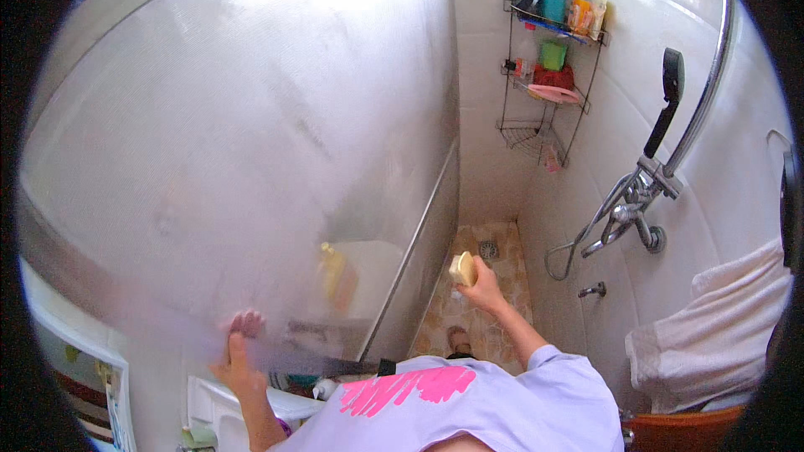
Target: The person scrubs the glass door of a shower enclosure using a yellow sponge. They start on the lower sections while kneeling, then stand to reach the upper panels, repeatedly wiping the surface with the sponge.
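My right hand grips a scrub brush with a pale yellow back and cream-coloured bristles, held above the floor just right of the glass panel. A large, hazy glass shower panel fills the left half of the view. At its near edge, my left hand clasps the glass, thumb on one side and the fingers blurred through the pane. Through the glass, a yellow pump bottle shows as a soft shape beyond it. A metal bar runs along the panel.
A chrome shower mixer and black hand shower are on the right wall. Behind, a wire corner rack carries bottles. White towels hang at right above an orange-brown surface. A floor drain lies ahead; a washbasin stands lower left.
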